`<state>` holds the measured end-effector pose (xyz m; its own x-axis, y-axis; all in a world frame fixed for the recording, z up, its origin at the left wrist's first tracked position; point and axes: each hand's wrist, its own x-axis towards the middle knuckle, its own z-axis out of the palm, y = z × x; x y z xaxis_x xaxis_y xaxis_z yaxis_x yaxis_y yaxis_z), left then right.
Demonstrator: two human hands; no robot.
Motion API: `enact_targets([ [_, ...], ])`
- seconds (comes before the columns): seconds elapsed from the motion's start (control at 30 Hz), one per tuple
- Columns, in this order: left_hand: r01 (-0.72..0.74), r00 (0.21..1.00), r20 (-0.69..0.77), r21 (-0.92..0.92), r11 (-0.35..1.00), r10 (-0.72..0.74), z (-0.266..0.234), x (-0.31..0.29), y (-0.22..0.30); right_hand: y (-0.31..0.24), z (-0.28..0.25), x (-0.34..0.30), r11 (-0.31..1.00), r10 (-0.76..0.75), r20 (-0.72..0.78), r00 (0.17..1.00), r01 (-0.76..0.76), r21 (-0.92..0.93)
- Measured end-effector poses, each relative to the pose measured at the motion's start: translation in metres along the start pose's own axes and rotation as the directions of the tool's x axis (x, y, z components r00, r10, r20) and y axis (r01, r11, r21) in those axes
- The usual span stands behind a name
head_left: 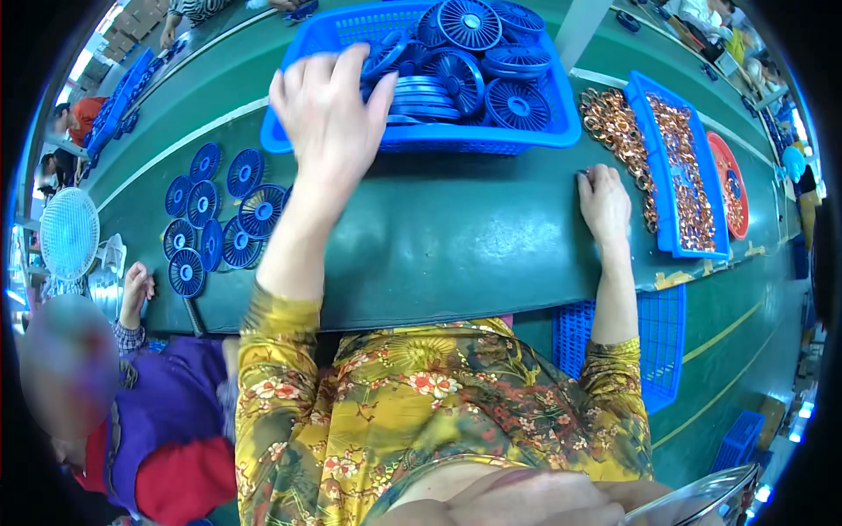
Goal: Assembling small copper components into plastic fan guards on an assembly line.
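My left hand [331, 118] reaches over the near left rim of a blue plastic basket [421, 138]. Its thumb and fingers are apart, beside a dark blue round fan grille [386, 54] leaning in the basket; I see nothing gripped. More round grilles fill the basket, some stacked on edge, one lying on top [469, 24]. On the green tabletop rests my right hand [605, 206], fingers loosely bent with the thumb apart and no held thing visible. It lies nearest to a pile of copper-coloured rings [618, 127].
A long blue tray [664, 188] of copper rings and a red round basin [741, 197] stand at the right. Several blue grilles [203, 203] lie at the left, near a co-worker's hand [136, 285]. Below the table edge is a blue crate [662, 337].
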<state>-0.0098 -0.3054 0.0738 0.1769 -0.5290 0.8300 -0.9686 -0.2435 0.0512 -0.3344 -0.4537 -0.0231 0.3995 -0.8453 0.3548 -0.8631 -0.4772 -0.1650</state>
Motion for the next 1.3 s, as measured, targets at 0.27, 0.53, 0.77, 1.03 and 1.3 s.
enact_targets([
  [0.27, -0.046, 0.99, -0.137, -0.028, 0.999, 0.041, 0.069, 0.017, -0.038, -0.038, -0.016, -0.031, 0.819, -0.044, -0.059, 0.997, 0.07, 0.569],
  [0.53, 0.118, 0.869, 0.453, -0.578, 0.808, 0.197, -0.038, -0.1, 0.041, -0.057, -0.029, -0.06, 0.612, -0.053, -0.155, 0.987, 0.154, 0.776],
  [0.77, 0.131, 0.72, 0.635, -0.518, 0.845, 0.278, -0.038, -0.136, 0.061, -0.084, -0.032, -0.067, 0.6, -0.186, -0.287, 0.94, 0.34, 0.724],
  [1.03, 0.822, 0.443, 0.858, -0.505, -0.265, -0.26, -0.036, -0.115, 0.076, -0.129, -0.046, -0.076, 0.488, -0.368, -0.435, 0.822, 0.569, 0.662],
  [1.3, 0.785, 0.611, 0.752, -0.617, 0.064, -0.246, -0.049, -0.114, 0.084, -0.152, -0.04, -0.072, 0.609, -0.369, -0.395, 0.841, 0.54, 0.581],
])
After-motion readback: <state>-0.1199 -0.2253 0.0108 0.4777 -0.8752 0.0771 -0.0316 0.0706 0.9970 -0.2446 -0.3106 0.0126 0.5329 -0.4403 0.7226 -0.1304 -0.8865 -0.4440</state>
